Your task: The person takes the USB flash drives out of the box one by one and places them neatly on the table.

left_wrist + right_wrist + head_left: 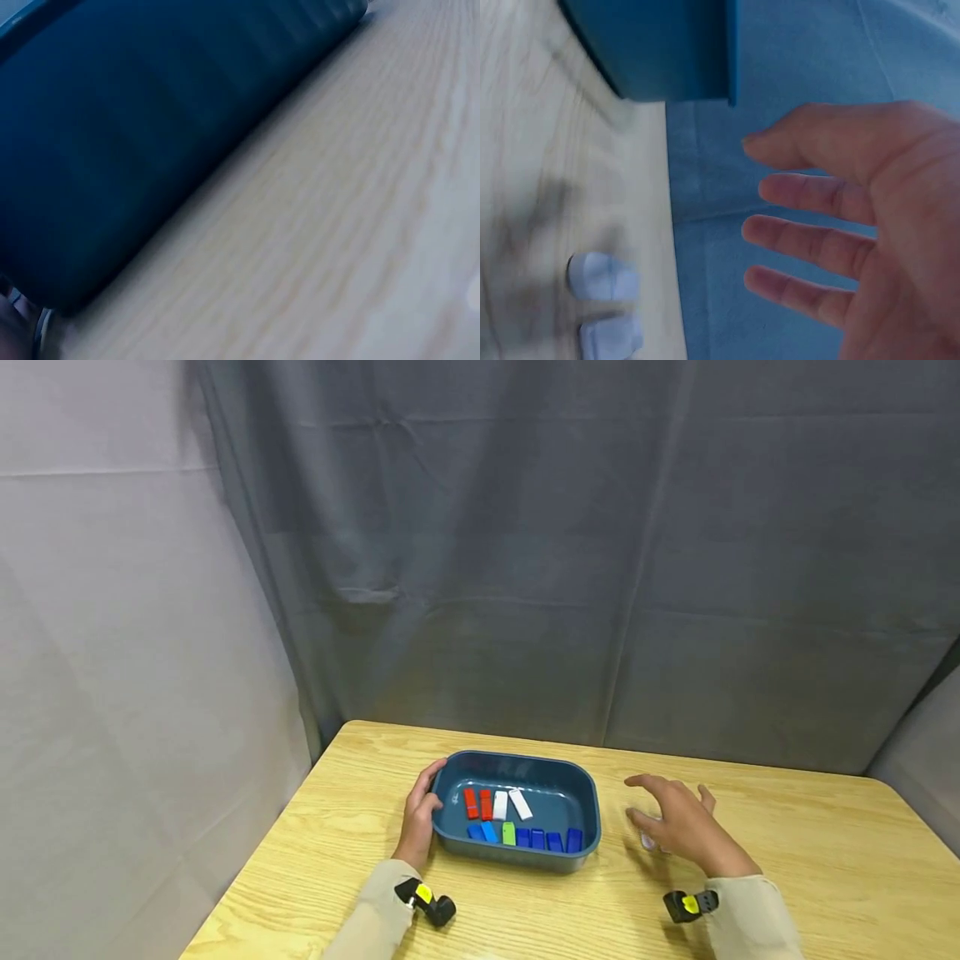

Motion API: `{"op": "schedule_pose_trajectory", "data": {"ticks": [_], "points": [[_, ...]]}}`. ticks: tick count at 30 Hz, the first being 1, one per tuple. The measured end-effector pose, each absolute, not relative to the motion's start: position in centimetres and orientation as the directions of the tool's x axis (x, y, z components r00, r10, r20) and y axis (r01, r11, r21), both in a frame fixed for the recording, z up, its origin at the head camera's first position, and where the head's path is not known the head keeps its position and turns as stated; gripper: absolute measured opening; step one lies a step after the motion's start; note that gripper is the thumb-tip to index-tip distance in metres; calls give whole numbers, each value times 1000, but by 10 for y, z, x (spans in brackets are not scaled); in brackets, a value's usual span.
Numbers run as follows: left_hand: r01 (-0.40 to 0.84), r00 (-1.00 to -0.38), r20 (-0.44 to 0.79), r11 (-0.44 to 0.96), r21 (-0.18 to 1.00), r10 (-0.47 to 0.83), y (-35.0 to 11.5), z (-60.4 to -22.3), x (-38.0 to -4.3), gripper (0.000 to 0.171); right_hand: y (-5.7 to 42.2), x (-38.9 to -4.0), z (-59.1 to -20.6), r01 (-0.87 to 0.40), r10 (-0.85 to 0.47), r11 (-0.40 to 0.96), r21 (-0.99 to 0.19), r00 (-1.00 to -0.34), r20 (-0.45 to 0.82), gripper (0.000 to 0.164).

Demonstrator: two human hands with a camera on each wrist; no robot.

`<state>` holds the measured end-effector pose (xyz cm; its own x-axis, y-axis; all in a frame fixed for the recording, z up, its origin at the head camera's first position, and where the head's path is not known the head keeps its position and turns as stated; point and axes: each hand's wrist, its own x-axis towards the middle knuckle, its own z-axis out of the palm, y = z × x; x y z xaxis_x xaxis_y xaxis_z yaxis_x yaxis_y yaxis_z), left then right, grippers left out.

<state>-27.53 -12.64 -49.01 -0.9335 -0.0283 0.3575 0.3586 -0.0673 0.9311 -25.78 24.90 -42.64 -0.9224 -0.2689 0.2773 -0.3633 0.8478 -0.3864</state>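
A dark blue-green plastic tub point(525, 860) with a rim and rounded corners stands on the table. My left hand point(418, 818) grips its left end, the thumb at the rim; the left wrist view shows mostly the tub's outer wall point(150, 135). Inside lie small oblong pieces in two rough rows: red point(471, 803), white point(520, 804), light blue point(489, 832), green point(509, 834) and dark blue point(573, 840). Right of the tub my right hand point(682, 822) hovers with spread fingers, holding nothing. Below it on the table are two white pieces point(604, 277), partly hidden in the head view.
The pale wooden table point(825, 860) reaches back to a grey curtain point(487, 568). A lighter cloth point(135, 652) hangs along the left side. Each wrist wears a small black camera point(426, 900) over a beige sleeve point(753, 914).
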Motion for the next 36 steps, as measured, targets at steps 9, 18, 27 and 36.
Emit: {"op": "schedule_pose_trajectory", "data": {"ticks": [9,18,27,36], "points": [[345,-938,345,-80,935,-11,-126,-500,-285,65,223,-261,-418,-460,-328,807,-371,-871,366,37],[333,-942,330,-73,940,-54,-121,-514,-294,64,199,-270,-424,-526,-387,762,-377,-837,387,34],[326,-945,326,-58,944,-12,-119,-496,-283,63,176,-277,-432,-547,-441,760,-351,-830,341,32],[312,-950,312,-46,949,-17,-115,-484,-273,62,154,-287,-440,-577,-502,754,-316,-815,291,31]]}}
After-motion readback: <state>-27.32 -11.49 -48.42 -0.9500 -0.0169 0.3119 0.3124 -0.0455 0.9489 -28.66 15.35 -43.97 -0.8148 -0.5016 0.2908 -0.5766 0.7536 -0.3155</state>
